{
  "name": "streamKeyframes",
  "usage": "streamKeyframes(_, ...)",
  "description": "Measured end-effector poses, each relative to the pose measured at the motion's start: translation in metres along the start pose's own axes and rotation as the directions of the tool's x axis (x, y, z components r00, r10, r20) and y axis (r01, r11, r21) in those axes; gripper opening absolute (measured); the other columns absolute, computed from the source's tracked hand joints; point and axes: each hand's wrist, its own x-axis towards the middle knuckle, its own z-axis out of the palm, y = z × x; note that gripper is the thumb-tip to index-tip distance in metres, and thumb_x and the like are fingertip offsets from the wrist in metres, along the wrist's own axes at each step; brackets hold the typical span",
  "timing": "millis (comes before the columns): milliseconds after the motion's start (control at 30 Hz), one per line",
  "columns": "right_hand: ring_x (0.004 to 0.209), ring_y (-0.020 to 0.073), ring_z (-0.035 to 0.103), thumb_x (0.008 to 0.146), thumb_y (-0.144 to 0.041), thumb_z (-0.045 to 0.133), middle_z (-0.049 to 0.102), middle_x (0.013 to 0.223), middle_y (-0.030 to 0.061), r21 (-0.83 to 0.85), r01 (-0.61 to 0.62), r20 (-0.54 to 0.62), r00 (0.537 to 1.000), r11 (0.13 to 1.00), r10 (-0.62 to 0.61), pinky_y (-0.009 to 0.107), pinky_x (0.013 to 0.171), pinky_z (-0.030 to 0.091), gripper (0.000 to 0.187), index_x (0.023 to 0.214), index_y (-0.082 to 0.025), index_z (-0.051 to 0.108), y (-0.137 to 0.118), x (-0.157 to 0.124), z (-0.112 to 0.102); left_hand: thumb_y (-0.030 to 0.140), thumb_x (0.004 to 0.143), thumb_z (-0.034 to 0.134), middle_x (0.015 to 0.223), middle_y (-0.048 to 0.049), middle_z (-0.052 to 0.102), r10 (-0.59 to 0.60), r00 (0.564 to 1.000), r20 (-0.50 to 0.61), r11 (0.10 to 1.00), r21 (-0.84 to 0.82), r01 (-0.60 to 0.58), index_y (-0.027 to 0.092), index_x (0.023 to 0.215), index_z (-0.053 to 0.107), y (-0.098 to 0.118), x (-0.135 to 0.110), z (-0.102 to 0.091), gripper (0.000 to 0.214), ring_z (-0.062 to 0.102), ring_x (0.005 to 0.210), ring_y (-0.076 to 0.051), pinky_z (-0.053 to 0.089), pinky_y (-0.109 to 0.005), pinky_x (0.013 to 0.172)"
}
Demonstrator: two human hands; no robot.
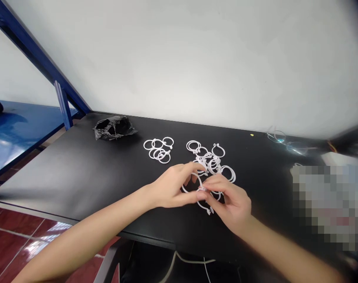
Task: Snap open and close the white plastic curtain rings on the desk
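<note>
Forearms (105, 226) enter at seven and five o'clock. Left hand (174, 184) curls round a white ring (199, 179), thumb pressed at its right side; right hand (232, 198) pinches the same spot, fingertips together. Whether the lower ring (202, 207) is linked to it cannot be told. Progress, by judgement: partial. On the table (108, 165), a small group (159, 149) sits apart at ten o'clock; a larger pile (212, 160) at twelve appears unseparated. No brand or writing is legible; the area at three o'clock is pixelated.
</note>
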Motion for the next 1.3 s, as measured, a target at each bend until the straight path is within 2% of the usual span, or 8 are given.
streamKeyframes(67, 0.075, 0.0197, 0.069, 0.080, -0.001, 0.068, 0.072, 0.081, 0.0052, -0.020, 0.092, -0.007, 0.996, 0.996, -0.092, 0.035, 0.064, 0.059, 0.027, 0.100, -0.019, 0.068, -0.004, 0.001, 0.001, 0.058, 0.093, 0.044, 0.070, -0.0009, 0.058, 0.230, 0.972, -0.045, 0.953, 0.215, -0.215, 0.016, 0.099, 0.053, -0.002, 0.000, 0.004, 0.043, 0.048, 0.056, -0.012, 0.042, -0.027, 0.056)
streamKeyframes(167, 0.076, 0.0201, 0.070, 0.083, -0.002, 0.067, 0.074, 0.082, 0.0070, -0.032, 0.171, 0.018, 0.985, 0.985, -0.171, 0.034, 0.062, 0.060, 0.026, 0.104, -0.018, 0.069, -0.012, 0.003, 0.000, 0.046, 0.096, 0.040, 0.060, 0.0009, 0.051, 0.427, 0.897, -0.117, 0.860, 0.360, -0.363, 0.017, 0.084, 0.054, -0.003, 0.000, 0.009, 0.034, 0.042, 0.049, -0.012, 0.037, -0.026, 0.049)
streamKeyframes(467, 0.076, 0.0180, 0.069, 0.088, -0.004, 0.061, 0.074, 0.079, 0.0081, 0.100, 0.189, 0.122, 0.972, 0.977, -0.200, 0.031, 0.062, 0.061, 0.018, 0.099, -0.015, 0.070, -0.022, 0.004, 0.003, 0.019, 0.080, 0.042, 0.047, 0.0044, 0.040, 0.514, 0.824, -0.241, 0.836, 0.356, -0.417, 0.020, 0.063, 0.050, 0.005, -0.005, 0.016, 0.018, 0.028, 0.039, -0.010, 0.028, -0.027, 0.040)
streamKeyframes(633, 0.075, 0.0193, 0.068, 0.080, -0.009, 0.072, 0.073, 0.083, 0.0078, 0.032, 0.126, 0.083, 0.988, 0.992, -0.128, 0.034, 0.065, 0.059, 0.030, 0.109, -0.015, 0.067, -0.007, 0.006, -0.002, 0.032, 0.092, 0.042, 0.055, 0.0016, 0.051, 0.356, 0.932, -0.069, 0.833, 0.476, -0.283, 0.017, 0.072, 0.058, -0.001, 0.000, 0.000, 0.030, 0.040, 0.045, -0.010, 0.034, -0.025, 0.043)
streamKeyframes(733, 0.072, 0.0178, 0.065, 0.078, -0.010, 0.075, 0.071, 0.076, 0.0044, -0.103, 0.134, 0.158, 0.981, 0.986, -0.117, 0.037, 0.070, 0.058, 0.031, 0.107, -0.016, 0.066, 0.005, 0.007, -0.011, 0.039, 0.094, 0.049, 0.067, -0.0007, 0.059, 0.238, 0.966, -0.101, 0.788, 0.601, -0.131, 0.015, 0.082, 0.063, -0.013, 0.003, -0.016, 0.030, 0.050, 0.053, -0.010, 0.037, -0.023, 0.048)
streamKeyframes(867, 0.068, 0.0151, 0.061, 0.078, -0.022, 0.078, 0.065, 0.067, -0.0022, -0.229, 0.215, 0.377, 0.919, 0.950, -0.117, 0.053, 0.099, 0.045, 0.019, 0.092, -0.017, 0.066, 0.014, 0.007, -0.020, 0.044, 0.093, 0.056, 0.083, -0.0049, 0.065, 0.141, 0.976, -0.164, 0.696, 0.718, 0.020, 0.014, 0.093, 0.065, -0.029, 0.002, -0.035, 0.031, 0.058, 0.069, -0.013, 0.042, -0.024, 0.055)
streamKeyframes(1000, 0.072, 0.0147, 0.060, 0.081, -0.031, 0.076, 0.066, 0.072, -0.0016, -0.262, 0.210, 0.534, 0.845, 0.942, -0.040, 0.054, 0.108, 0.037, 0.020, 0.090, -0.017, 0.066, 0.014, 0.004, -0.020, 0.043, 0.092, 0.058, 0.089, -0.0069, 0.066, -0.044, 0.994, -0.099, 0.607, 0.787, 0.105, 0.014, 0.095, 0.066, -0.038, 0.001, -0.045, 0.030, 0.058, 0.080, -0.019, 0.045, -0.031, 0.069)
streamKeyframes(1300, 0.071, 0.0126, 0.059, 0.091, -0.011, 0.059, 0.066, 0.075, 0.0010, -0.257, 0.212, 0.532, 0.845, 0.943, -0.045, 0.043, 0.100, 0.046, 0.008, 0.088, -0.015, 0.066, 0.013, 0.001, -0.011, 0.038, 0.092, 0.059, 0.097, -0.0088, 0.066, -0.285, 0.955, -0.077, 0.522, 0.824, 0.222, 0.014, 0.102, 0.066, -0.051, -0.003, -0.047, 0.027, 0.059, 0.092, -0.026, 0.046, -0.039, 0.079)
